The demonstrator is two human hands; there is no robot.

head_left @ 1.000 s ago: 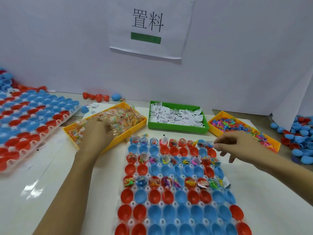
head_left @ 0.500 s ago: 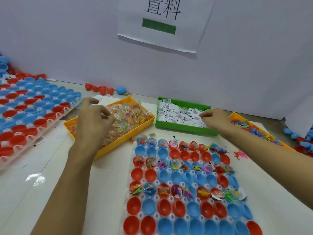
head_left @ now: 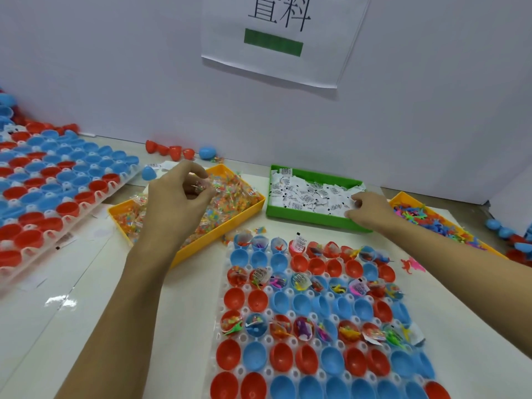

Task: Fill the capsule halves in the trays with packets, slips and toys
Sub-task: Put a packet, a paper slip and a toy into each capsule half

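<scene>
A clear tray (head_left: 221, 286) of red and blue capsule halves lies in front of me; some rows hold packets, slips and toys, others are bare. My left hand (head_left: 175, 203) hovers over the yellow bin (head_left: 218, 228) of candy packets and pinches a small clear packet (head_left: 200, 187) between thumb and fingers. My right hand (head_left: 371, 210) reaches into the green bin (head_left: 311, 220) of white paper slips, fingers curled down onto the slips (head_left: 313, 194). An orange bin (head_left: 403, 197) of small plastic toys stands at the right.
A second tray of capsule halves (head_left: 57, 191) lies at the left. Loose red and blue halves (head_left: 178, 152) sit by the white back wall. More loose halves (head_left: 506, 234) pile at the far right. A pink toy (head_left: 411, 264) lies on the table beside the tray.
My right hand moved from the tray's top right corner into the green slip bin. My left hand lifted off the candy packets with one pinched. The view has tilted down and closer.
</scene>
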